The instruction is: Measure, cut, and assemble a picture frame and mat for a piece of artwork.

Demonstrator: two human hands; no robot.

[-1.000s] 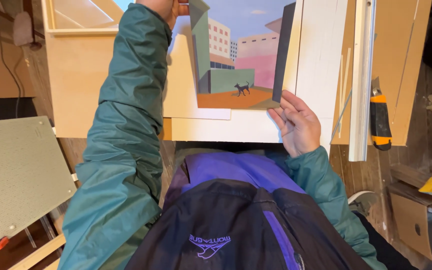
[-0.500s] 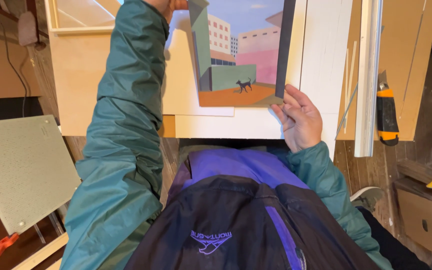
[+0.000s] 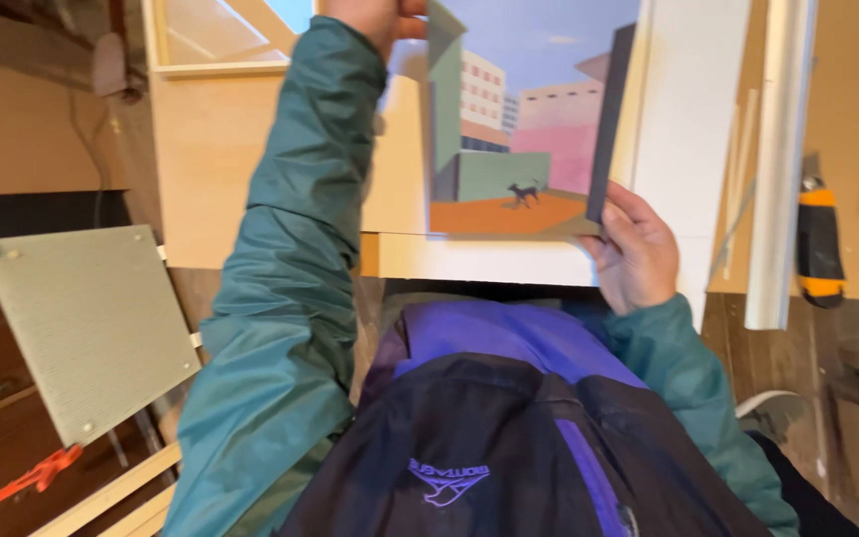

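A painted picture panel [image 3: 509, 129] shows buildings, an orange ground and a small dark dog. It lies on a pale wooden board [image 3: 251, 149] in front of me. My left hand [image 3: 375, 18] is stretched far forward in a teal sleeve and grips the panel's top left corner. My right hand [image 3: 633, 249] holds the panel's lower right corner, with its thumb on the dark side edge.
A light green perforated board [image 3: 91, 328] leans at the left, with orange clamps [image 3: 37, 472] near it. A long white strip [image 3: 782, 159] stands at the right beside a yellow and black utility knife [image 3: 819, 244]. My purple and black jacket [image 3: 509, 438] fills the foreground.
Both hands keep their hold on the panel. The view has shifted slightly; the panel stays about where it was.
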